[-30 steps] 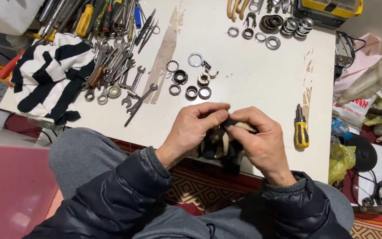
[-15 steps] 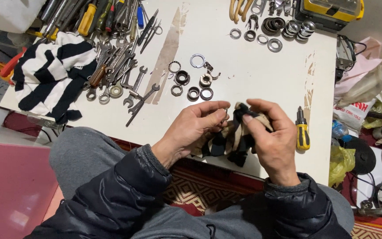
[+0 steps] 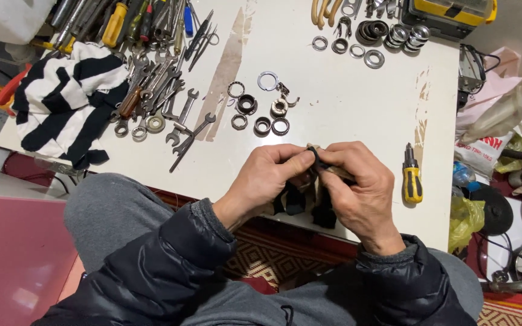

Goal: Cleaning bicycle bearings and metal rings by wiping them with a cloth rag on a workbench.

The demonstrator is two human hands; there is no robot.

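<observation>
Hands meet just over the near edge of the white surface (image 3: 333,127). My left hand (image 3: 267,178) and my right hand (image 3: 360,190) pinch between their fingertips a small dark ring-shaped part (image 3: 315,155), and a dirty dark-and-tan rag (image 3: 309,199) hangs below them, partly folded around the part. The grip of both hands is pressed together on this ring and cloth; how much of the ring is covered by the rag I cannot tell.

I judge that the step is wiping the small part clean. To do it well I would keep the left fingers firm on the ring as an anchor, and let the right fingers turn the cloth around its edge, so every side gets contact. The part is small and probably greasy, so it can slip; I would keep it over the surface and not over my lap.

Well apart, further on the surface, lies a group of small metal rings and bearings (image 3: 261,115), to their left a pile of steel wrenches (image 3: 164,102) beside a black-and-white striped cloth (image 3: 61,102). A short screwdriver with yellow and black handle (image 3: 412,178) lies just beside my right hand. More rings (image 3: 376,42) lie at the far edge near a yellow and black case (image 3: 451,12).
</observation>
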